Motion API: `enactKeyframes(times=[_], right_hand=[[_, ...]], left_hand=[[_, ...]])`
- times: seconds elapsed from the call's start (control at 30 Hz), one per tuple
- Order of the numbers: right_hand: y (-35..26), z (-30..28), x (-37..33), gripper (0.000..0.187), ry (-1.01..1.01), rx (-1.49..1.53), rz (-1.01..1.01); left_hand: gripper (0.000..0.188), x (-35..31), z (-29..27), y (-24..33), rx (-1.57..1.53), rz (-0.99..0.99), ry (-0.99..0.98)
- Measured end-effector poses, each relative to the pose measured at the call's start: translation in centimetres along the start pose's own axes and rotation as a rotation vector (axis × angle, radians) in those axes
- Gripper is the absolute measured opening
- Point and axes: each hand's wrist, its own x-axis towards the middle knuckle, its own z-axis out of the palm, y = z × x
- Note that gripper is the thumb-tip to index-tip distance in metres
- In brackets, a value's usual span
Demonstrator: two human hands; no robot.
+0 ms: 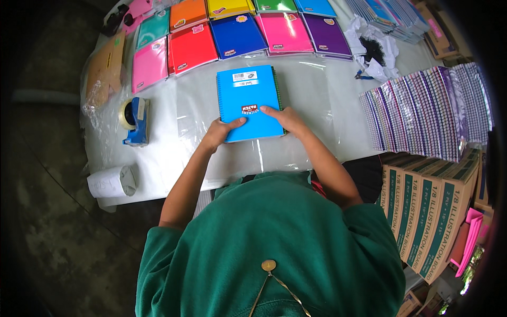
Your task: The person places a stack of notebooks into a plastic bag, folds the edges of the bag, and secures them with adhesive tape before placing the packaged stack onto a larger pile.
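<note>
Here in the head view, the blue notebook [259,94] tops a small pile at twelve o'clock, both hands on it: left hand [219,132] gripping at seven, right hand [288,120] gripping at four, thumbs across the cover! Tape dispenser [139,128] at nine, spiral-bound stack [414,113] at three, bright notebooks [237,39] beyond twelve.

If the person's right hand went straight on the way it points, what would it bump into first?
Most likely the light blue notebook: the right hand already rests its thumb on the cover, pointing toward the left spiral edge. Depth below the cover is unclear.
</note>
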Motion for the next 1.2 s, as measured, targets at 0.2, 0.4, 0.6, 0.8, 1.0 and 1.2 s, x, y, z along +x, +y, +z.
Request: enactKeyframes(times=[0.2, 0.4, 0.6, 0.8, 1.0, 1.2], right_hand=[[-0.5, -0.6, -0.1, 0.083, -0.044, -0.032, -0.004], [-0.3, 0.7, -1.0, 0.081, 0.037, 0.062, -0.061], [-1.2, 0.3, -1.6, 0.08, 0.013, -0.015, -0.003], [-5.2, -1.9, -2.5, 0.087, 0.186, -0.555, -0.082], [0.0, 0.5, 0.6, 0.083, 0.033, 0.446, -0.475], [0.6, 2.0, 0.6, 0.068, 0.05, 0.394, -0.428]], left_hand=[[0.088, -0.7, 1.1, -1.0, -0.04, 0.037, 0.056], [0.089, 0.2, -0.5, -0.8, 0.016, 0.024, -0.012], [0.095, -0.3, -0.3, 0.2, 0.1, 0.014, -0.001], [0.091, -1.8, -1.2, 3.0, 0.827, -0.033, 0.398], [0.079, 0.9, 0.7, 0.2, -0.193, 0.363, 0.18], [0.075, 0.1, 1.9, -0.1, -0.078, 0.32, 0.238]])
